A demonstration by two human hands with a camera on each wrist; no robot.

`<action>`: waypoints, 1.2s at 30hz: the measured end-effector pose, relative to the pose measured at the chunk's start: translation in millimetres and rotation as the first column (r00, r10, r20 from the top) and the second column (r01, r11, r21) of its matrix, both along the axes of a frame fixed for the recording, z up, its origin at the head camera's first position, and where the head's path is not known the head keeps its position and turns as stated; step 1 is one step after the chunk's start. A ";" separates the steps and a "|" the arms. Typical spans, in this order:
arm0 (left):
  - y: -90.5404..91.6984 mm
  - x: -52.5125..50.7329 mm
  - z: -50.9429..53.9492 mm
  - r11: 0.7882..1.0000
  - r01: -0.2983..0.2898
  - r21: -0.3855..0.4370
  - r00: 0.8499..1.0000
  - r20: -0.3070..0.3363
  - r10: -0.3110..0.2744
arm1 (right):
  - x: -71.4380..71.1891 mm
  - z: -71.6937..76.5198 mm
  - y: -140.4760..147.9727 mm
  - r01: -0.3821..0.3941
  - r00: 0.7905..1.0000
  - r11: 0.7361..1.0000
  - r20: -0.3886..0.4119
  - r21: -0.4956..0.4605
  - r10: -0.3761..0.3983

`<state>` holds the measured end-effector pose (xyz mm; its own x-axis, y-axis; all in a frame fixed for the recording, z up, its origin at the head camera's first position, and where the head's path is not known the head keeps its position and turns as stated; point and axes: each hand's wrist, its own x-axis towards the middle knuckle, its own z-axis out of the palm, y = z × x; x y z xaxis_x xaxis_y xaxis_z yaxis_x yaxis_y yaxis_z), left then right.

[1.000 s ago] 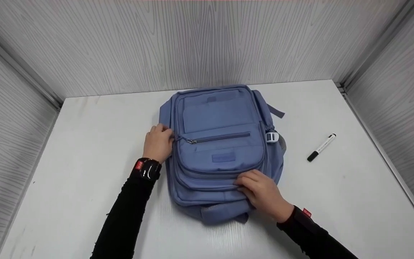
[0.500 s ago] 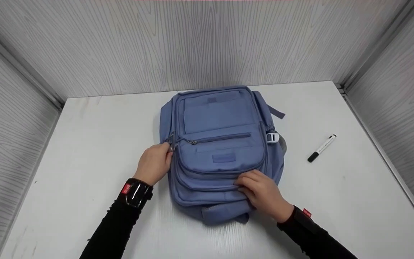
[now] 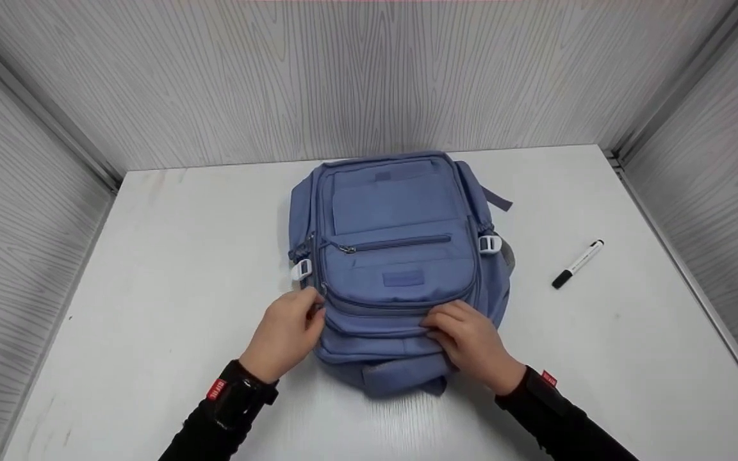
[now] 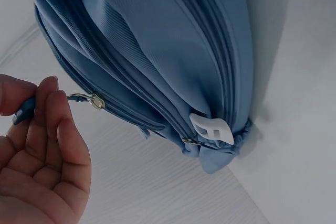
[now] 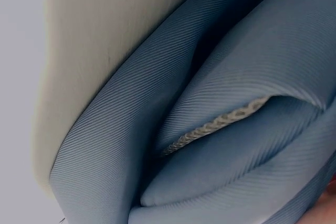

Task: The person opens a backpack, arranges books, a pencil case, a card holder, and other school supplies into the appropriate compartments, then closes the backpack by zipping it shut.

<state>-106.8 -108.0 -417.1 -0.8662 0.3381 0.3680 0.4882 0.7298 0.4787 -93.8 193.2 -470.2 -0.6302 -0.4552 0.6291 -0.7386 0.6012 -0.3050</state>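
A blue backpack (image 3: 394, 205) lies on the white table, its front pockets facing up. At its lower left side my left hand (image 3: 287, 333) pinches a zipper pull (image 4: 24, 110); the left wrist view shows the cord drawn out from the metal slider (image 4: 96, 101). The zipper there runs along the edge of the front pocket. My right hand (image 3: 471, 346) pinches the fabric at the pocket's lower right edge. Its fingertips are partly hidden in the folds. Only a sliver of that hand shows in the right wrist view, beside folded blue cloth (image 5: 226, 177).
A white marker with a black cap (image 3: 578, 264) lies right of the backpack. White buckles sit on its left side (image 3: 302, 269) and right side (image 3: 489, 244). A strap end (image 3: 497, 199) sticks out at the upper right. Wood-grain panels (image 3: 356, 77) enclose the table.
My left hand has moved down along the backpack's left side, from the middle to the lower pocket, uncovering the left white buckle. The right hand keeps its place.
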 end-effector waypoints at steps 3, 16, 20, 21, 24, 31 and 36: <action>11.7 9.6 1.7 1.000 0.013 0.025 1.000 -0.007 -0.013 | 0.6 0.1 -1.0 0.002 1.000 1.000 0.004 -0.007 -0.002; 84.6 29.7 -4.5 0.991 0.135 0.009 0.984 -0.114 -0.133 | -0.2 -3.8 -2.4 0.002 1.000 0.997 0.002 -0.079 -0.001; 105.3 30.5 -6.5 0.983 0.178 -0.051 0.970 -0.160 -0.184 | -0.6 -5.2 -2.6 -0.001 1.000 0.995 0.000 -0.101 0.001; 109.3 30.7 -6.9 0.979 0.195 -0.064 0.965 -0.165 -0.203 | -0.7 -5.3 -2.6 -0.005 1.000 0.994 -0.006 -0.105 0.004; 116.2 31.6 -7.9 0.964 0.243 -0.112 0.951 -0.169 -0.259 | -0.7 -5.2 -2.8 -0.012 1.000 0.993 -0.019 -0.114 0.010; 101.0 32.5 -11.8 0.956 0.257 -0.144 0.942 -0.185 -0.281 | 1.4 -3.0 -0.2 -0.026 0.999 0.995 0.017 -0.099 0.027; 77.2 26.2 -11.1 0.976 0.172 -0.135 0.947 -0.248 -0.202 | 5.6 5.8 -0.3 -0.053 0.992 0.989 0.108 -0.141 0.069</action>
